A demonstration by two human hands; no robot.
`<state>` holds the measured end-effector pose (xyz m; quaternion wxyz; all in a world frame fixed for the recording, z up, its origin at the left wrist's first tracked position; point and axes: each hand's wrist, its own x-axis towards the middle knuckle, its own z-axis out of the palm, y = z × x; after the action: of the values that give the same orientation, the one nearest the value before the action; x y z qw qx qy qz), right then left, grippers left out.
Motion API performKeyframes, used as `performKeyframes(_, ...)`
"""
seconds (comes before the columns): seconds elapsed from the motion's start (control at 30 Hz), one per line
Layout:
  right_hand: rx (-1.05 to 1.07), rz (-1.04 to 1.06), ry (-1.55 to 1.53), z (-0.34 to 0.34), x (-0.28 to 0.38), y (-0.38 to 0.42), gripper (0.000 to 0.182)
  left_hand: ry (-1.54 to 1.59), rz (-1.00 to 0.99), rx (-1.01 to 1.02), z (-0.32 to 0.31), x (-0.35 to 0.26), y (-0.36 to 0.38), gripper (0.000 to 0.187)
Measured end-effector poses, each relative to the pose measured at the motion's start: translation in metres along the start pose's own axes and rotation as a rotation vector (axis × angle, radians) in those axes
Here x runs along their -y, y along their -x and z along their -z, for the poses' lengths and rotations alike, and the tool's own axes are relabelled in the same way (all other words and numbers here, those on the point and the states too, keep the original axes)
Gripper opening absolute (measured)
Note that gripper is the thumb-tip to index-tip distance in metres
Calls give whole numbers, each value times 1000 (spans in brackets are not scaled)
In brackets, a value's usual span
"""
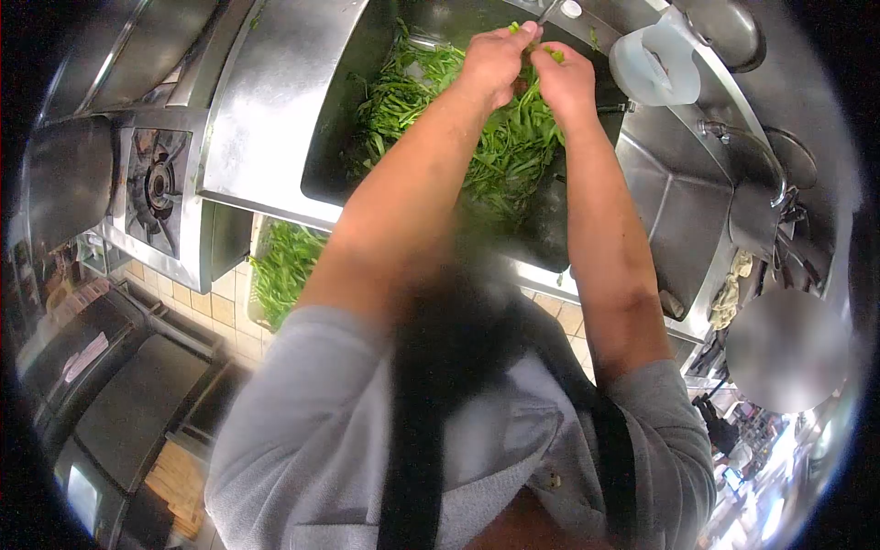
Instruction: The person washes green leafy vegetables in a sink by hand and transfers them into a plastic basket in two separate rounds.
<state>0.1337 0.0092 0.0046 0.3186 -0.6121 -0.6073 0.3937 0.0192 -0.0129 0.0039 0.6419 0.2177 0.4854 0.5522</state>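
My left hand point(495, 60) and my right hand point(564, 78) are raised together over a steel sink point(266, 119). Both pinch the same green vegetable stem point(536, 41) between their fingertips. Below them the sink holds a pile of leafy greens point(500, 147), spread from its left side to its middle. My forearms reach out from grey sleeves and cover part of the pile.
A crate of more greens point(284, 266) stands on the tiled floor under the sink's left edge. A gas burner point(156, 183) is at the left. A translucent plastic jug point(655, 64) and metal pots point(756, 174) sit on the steel counter at the right.
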Motion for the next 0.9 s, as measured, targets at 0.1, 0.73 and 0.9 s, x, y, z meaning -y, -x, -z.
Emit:
performKeyframes(0.1, -110, -24, -401, -2, -24, -14, 14, 0, -165, 4, -3, 11, -17, 35)
performKeyframes(0.73, -57, -12, -566, 113, -45, 0, 19, -1363, -210, 210, 3, 41, -55, 69)
performKeyframes(0.9, 50, 31, -545, 66, -32, -13, 18, -1163, -529, 137, -2, 47, -3, 103)
